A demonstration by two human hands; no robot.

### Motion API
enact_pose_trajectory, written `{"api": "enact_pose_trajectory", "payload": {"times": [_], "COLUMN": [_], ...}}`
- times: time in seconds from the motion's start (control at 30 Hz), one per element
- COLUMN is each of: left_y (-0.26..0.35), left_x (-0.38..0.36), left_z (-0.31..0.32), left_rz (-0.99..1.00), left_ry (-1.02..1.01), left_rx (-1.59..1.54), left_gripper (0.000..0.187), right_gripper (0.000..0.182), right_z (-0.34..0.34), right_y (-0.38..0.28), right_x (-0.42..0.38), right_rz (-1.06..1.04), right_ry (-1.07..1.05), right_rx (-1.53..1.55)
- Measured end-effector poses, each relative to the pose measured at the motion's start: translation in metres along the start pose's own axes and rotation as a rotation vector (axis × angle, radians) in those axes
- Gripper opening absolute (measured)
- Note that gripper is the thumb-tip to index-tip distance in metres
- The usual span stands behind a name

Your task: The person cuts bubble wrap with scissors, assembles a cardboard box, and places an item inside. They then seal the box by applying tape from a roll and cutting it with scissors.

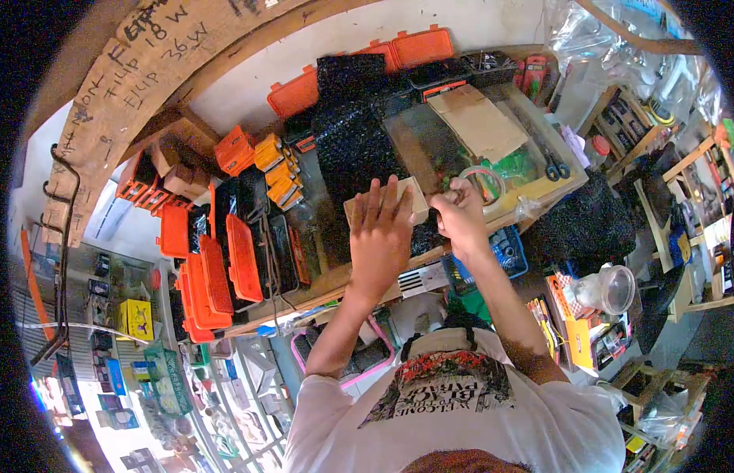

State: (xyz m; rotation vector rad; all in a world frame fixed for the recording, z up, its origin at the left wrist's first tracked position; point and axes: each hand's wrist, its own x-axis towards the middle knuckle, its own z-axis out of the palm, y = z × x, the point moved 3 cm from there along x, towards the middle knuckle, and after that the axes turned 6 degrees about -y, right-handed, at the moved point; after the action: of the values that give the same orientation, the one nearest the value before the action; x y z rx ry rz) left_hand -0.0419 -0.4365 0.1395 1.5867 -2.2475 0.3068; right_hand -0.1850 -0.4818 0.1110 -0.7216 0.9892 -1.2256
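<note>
My left hand (pixel 379 236) lies flat with its fingers stretched over a small brown cardboard box (pixel 418 203), pressing it from above. Beside the box, my right hand (pixel 464 217) is closed, thumb and fingers pinched together; what they grip, if anything, is too small to make out. Just behind the right hand lies a roll of clear tape (pixel 497 183) on the glass-topped counter. A sheet of black bubble wrap (pixel 347 130) runs down the counter behind and under the box.
A flat cardboard piece (pixel 477 120) and dark-handled scissors (pixel 558 167) lie on the counter. Orange toolboxes (pixel 209 276) and yellow-orange small boxes (pixel 278 172) stand to the left. Below the wooden edge are a blue basket (pixel 505 256) and a clear plastic tub (pixel 617 289).
</note>
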Motion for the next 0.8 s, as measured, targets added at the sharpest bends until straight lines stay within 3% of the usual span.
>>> {"api": "enact_pose_trajectory", "payload": {"times": [0.17,0.33,0.43,0.47,0.6,0.7,0.8], "left_y": [0.003,0.003,-0.001,-0.002,-0.002,-0.001,-0.001], "left_x": [0.001,0.0,-0.002,-0.003,-0.001,-0.001,0.0], "left_z": [-0.003,-0.002,0.005,0.008,0.006,0.004,0.002], "left_rz": [0.007,0.025,0.034,0.029,0.014,0.002,0.005], "left_ry": [-0.005,-0.016,-0.002,0.009,0.004,0.002,0.009], "left_rx": [0.02,0.032,0.018,0.009,0.01,-0.03,-0.013], "left_gripper": [0.042,0.043,0.043,0.042,0.043,0.043,0.045], "right_gripper": [0.035,0.033,0.02,0.02,0.04,0.036,0.035], "right_z": [-0.011,-0.022,-0.016,-0.02,-0.002,0.008,0.009], "right_y": [-0.007,-0.007,-0.024,-0.02,-0.038,-0.02,-0.02], "right_x": [0.015,0.022,0.014,0.02,0.014,0.019,0.019], "right_rz": [0.154,0.178,0.126,-0.027,-0.29,-0.417,-0.403], "right_ry": [-0.199,-0.324,-0.349,-0.33,-0.297,-0.31,-0.331], "right_rx": [-0.092,-0.255,-0.486,-0.624,-1.068,-1.153,-1.216]}}
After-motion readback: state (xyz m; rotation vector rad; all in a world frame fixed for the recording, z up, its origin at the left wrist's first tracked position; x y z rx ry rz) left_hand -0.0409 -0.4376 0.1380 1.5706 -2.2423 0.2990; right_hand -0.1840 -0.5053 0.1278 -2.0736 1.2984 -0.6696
